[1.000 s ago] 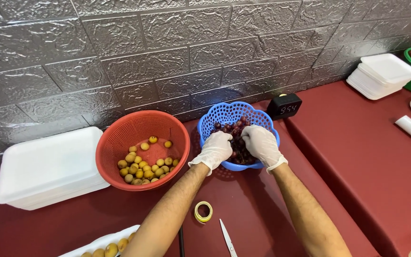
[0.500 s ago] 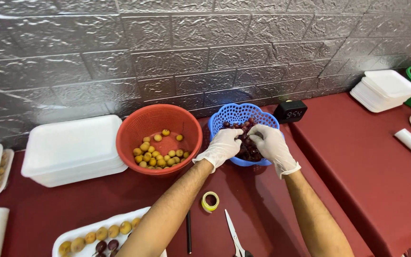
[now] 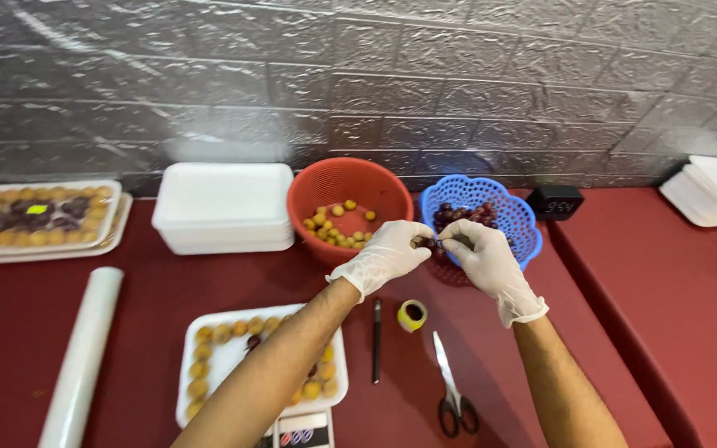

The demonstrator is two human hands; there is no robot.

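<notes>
Both gloved hands met over the near rim of the blue basket (image 3: pixel 518 217), and the fingers of the left hand (image 3: pixel 385 255) and of the right hand (image 3: pixel 485 255) were pinching one dark grape (image 3: pixel 436 243) between them. The white tray (image 3: pixel 217 353) on the worktop (image 3: pixel 607 332) was only partly filled, with yellow fruits along its edges and few dark ones, while many grapes remained in the basket. The grape was too small to tell its long axis or direction.

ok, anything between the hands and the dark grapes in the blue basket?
Nothing visible. Both gloved hands, left hand and right hand, meet at the near rim of the blue basket, fingertips already pinching dark grapes.
</notes>
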